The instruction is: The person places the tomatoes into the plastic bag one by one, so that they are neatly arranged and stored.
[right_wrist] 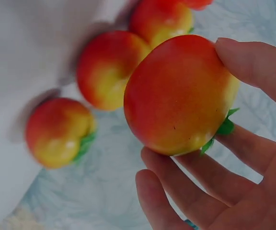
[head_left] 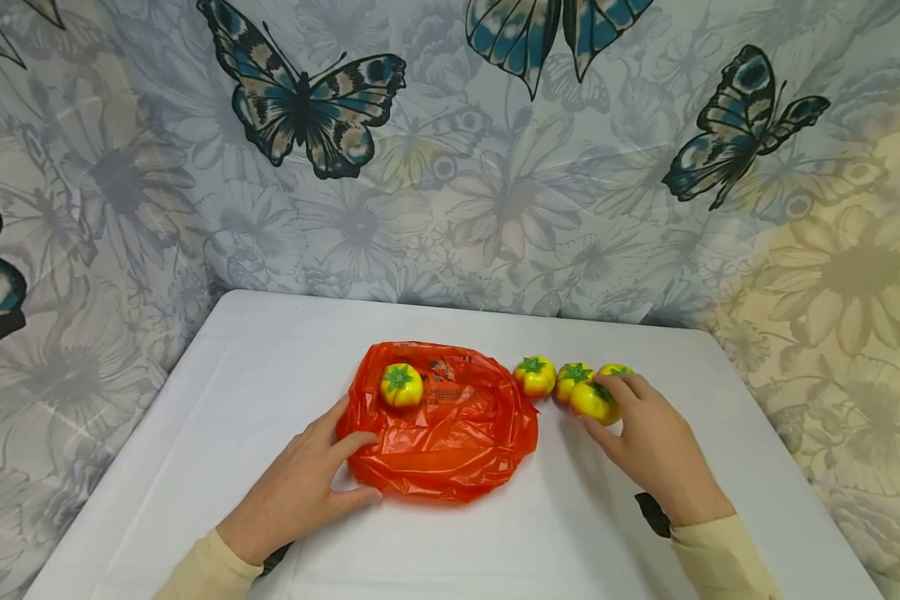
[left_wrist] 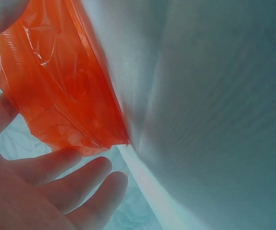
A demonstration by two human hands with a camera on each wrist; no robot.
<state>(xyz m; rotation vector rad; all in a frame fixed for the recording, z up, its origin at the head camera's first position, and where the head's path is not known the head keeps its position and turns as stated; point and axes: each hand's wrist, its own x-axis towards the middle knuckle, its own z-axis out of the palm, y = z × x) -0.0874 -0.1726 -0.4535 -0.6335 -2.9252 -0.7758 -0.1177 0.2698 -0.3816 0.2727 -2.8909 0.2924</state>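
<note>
The right hand (head_left: pixel 656 450) is pinching a glossy, round red-yellow fruit (right_wrist: pixel 178 96) right of the crinkled red plastic bag (head_left: pixel 450 467), whose edge the spread left hand (head_left: pixel 296 492) is touching and should hold steady.

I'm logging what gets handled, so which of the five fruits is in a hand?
The fruit gripped by the right hand. No hand holds the other four: three sit right of the red bag, one within its outline.
</note>
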